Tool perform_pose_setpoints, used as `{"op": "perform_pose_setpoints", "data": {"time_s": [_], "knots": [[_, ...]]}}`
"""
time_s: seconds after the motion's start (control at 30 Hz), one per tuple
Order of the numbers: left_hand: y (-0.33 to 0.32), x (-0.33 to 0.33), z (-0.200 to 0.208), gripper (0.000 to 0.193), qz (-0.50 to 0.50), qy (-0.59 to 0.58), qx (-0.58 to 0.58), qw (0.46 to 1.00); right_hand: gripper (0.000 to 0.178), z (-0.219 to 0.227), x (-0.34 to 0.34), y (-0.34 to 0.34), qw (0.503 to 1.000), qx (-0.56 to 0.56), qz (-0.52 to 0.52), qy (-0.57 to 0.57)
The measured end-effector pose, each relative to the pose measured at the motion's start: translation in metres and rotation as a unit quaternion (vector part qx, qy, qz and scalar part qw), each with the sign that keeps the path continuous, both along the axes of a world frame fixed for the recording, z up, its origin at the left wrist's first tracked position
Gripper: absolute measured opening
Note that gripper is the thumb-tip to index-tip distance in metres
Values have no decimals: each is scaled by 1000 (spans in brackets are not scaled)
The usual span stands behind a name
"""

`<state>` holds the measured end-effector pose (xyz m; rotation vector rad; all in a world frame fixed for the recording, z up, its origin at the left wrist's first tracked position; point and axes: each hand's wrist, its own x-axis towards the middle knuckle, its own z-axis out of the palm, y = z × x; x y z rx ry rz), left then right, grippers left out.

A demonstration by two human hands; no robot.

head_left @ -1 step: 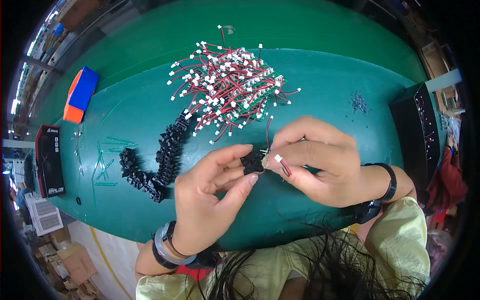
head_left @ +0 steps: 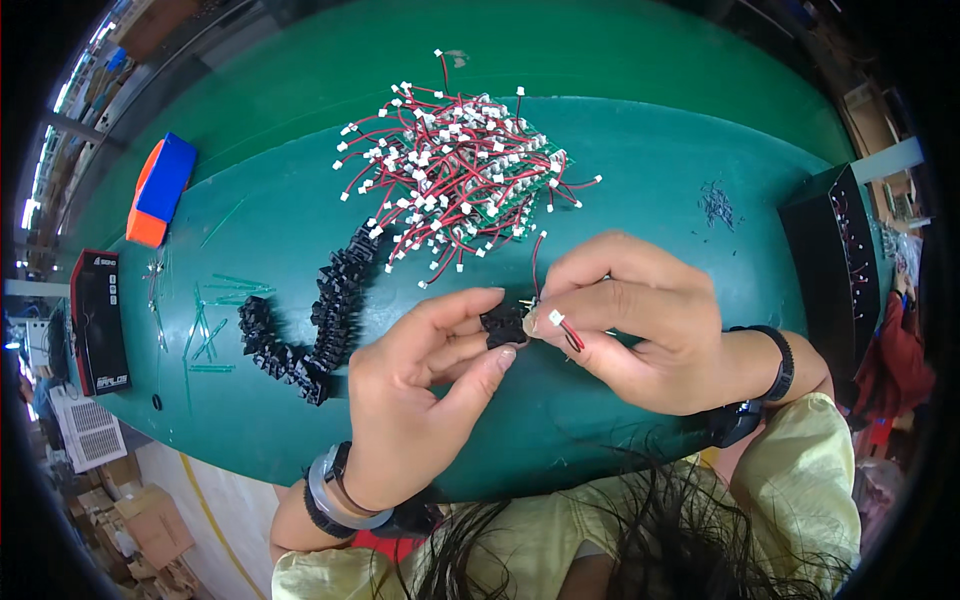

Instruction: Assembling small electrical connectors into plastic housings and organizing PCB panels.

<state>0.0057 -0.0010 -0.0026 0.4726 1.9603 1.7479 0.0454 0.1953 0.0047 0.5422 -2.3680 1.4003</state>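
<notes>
My left hand (head_left: 425, 375) pinches a small black plastic part (head_left: 503, 325) between thumb and fingers. Against its right side, my right hand (head_left: 640, 330) grips a small piece with red and black wires. One white plug (head_left: 556, 316) on these wires shows in front of the fingers, and another white plug (head_left: 543, 234) sticks up beyond them. My fingertips hide most of the wired piece and where it meets the black part. Farther off lies a heap of wired green circuit boards (head_left: 470, 165) with many white plugs. Left of my left hand curves a row of black plastic parts (head_left: 335, 300).
Thin green strips (head_left: 208, 325) lie scattered at the left. A blue and orange block (head_left: 165, 190) and a black box (head_left: 98, 325) stand at the left edge. Small dark bits (head_left: 716, 206) lie at the right, near a larger black box (head_left: 825, 260).
</notes>
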Motion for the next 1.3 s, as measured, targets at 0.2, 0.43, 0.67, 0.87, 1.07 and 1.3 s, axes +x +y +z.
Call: {"op": "perform_pose_setpoints", "data": {"time_s": [0.2,0.43,0.67,0.87,1.07,1.3], "knots": [[4,4,-4,36,34,-15,49,998,34,-6,-3,-8,998,27,-35,54],[3,5,-2,35,37,-29,64,997,36,-9,-2,-8,993,74,-22,88],[0,5,-3,36,41,-41,65,996,40,-18,-3,-12,951,195,-46,235],[0,2,-3,34,22,-101,108,989,41,-23,4,-16,926,258,-78,265],[-6,-12,-15,30,23,-109,175,978,40,-6,6,-11,991,113,-33,58],[-4,-10,-13,28,-7,-169,178,969,20,-12,-1,-7,967,-154,0,-205]]}}
